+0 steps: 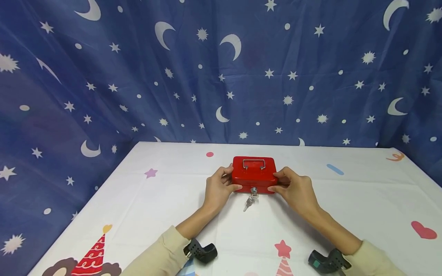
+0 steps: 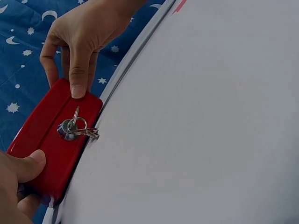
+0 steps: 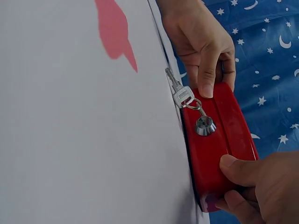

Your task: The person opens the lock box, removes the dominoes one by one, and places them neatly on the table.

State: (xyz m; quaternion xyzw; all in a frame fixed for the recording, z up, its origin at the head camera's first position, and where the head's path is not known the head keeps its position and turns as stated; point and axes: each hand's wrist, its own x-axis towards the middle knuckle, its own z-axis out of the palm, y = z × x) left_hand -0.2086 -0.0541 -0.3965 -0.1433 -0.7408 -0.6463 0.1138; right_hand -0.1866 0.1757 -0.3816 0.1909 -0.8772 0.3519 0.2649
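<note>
- Nearest, two beige sleeves (image 1: 162, 253) reach in from the lower edge, a black wrist camera (image 1: 202, 252) at each cuff.
- Between and beside them, the white tablecloth (image 1: 172, 207) carries party prints, including a red striped hat (image 1: 90, 257) at lower left.
- Further in, a silver key (image 3: 182, 95) dangles on a ring from the round cylinder lock (image 1: 254, 190).
- The left hand (image 1: 218, 189) grips the left end of the red cash box (image 1: 253, 178), thumb on its front; the right hand (image 1: 297, 189) grips the right end likewise.
- The cash box sits on the far half of the tablecloth, lid down, its wire handle (image 1: 253, 160) on top.
- Behind everything hangs a blue moon-and-star curtain (image 1: 193, 50).
</note>
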